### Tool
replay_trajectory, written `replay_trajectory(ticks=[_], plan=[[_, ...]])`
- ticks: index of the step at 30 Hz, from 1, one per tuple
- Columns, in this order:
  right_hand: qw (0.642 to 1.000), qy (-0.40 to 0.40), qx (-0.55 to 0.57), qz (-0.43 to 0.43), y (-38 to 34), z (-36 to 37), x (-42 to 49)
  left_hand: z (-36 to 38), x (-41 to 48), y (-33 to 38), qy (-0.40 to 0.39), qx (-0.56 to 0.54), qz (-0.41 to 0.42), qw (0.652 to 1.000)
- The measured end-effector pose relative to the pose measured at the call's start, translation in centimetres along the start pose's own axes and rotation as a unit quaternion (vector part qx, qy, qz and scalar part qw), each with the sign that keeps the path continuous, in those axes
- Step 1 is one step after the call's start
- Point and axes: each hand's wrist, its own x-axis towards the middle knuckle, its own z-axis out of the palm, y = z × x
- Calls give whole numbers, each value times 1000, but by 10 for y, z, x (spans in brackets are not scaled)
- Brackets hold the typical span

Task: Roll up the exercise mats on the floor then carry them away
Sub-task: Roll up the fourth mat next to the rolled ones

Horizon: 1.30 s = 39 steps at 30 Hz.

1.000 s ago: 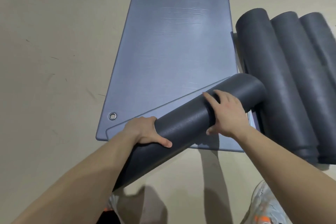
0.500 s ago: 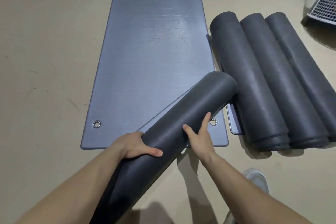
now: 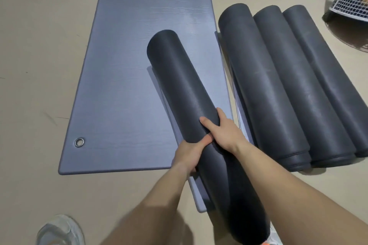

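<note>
Swung round since half a second ago, the held mat roll (image 3: 179, 85) no longer slants toward the right with its far end against the finished rolls; it now points away from the person, nearly parallel with them and apart from them. Its far half lies over the right part of the flat mat (image 3: 123, 77), and its near end reaches back between the forearms. A paler loose flap (image 3: 199, 195) shows along its left side. The left hand (image 3: 188, 155) grips the roll from the left, thumb laid across the top; its other fingers are hidden beneath, so I cannot tell how they lie. The right hand (image 3: 227, 133) holds it just beyond, thumb on top pointing left and fingers curled together round the right flank. Three finished rolls (image 3: 294, 85) lie side by side, touching, on the beige floor (image 3: 29, 45) to the right. A metal eyelet (image 3: 79, 142) sits near the flat mat's near left corner. One pale shoe (image 3: 59, 230) shows at lower left, and a white wire basket (image 3: 352, 0) at upper right.
</note>
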Motion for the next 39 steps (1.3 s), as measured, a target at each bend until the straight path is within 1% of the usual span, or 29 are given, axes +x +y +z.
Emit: replay_trajectory(ticks=[2, 5, 8, 10, 12, 16, 19, 21, 24, 26, 29, 33, 39], plan=[[1000, 14, 22, 17, 14, -9, 7, 4, 15, 19, -16, 18, 10, 1000], [994, 103, 33, 22, 18, -19, 23, 18, 40, 48, -25, 73, 56, 995], [981, 188, -9, 42, 10, -28, 39, 36, 65, 72, -41, 122, 72, 989], [968, 247, -36, 15, 9, -38, 44, 50, 79, 82, -56, 136, 70, 987], [958, 281, -50, -25, 12, -47, 47, 61, 87, 88, -61, 124, 65, 988], [958, 258, -116, -44, 23, -52, 44, 70, 103, 88, -65, 110, 72, 989], [958, 251, -128, -49, 24, -44, 39, 69, 109, 84, -75, 131, 81, 985], [959, 248, -128, -40, 21, -42, 42, 63, 109, 85, -98, 116, 79, 985], [964, 220, -150, -20, 19, -42, 42, 54, 112, 81, -139, 91, 79, 983], [966, 206, -158, -16, 19, -45, 44, 53, 113, 81, -139, 100, 89, 981], [966, 210, -153, -14, 22, -55, 51, 61, 118, 87, -131, 87, 89, 984], [965, 217, -146, -11, 31, -71, 64, 76, 122, 97, -113, 77, 63, 989], [972, 199, -127, -8, 40, -96, 75, 96, 126, 110, -118, 64, 50, 990]])
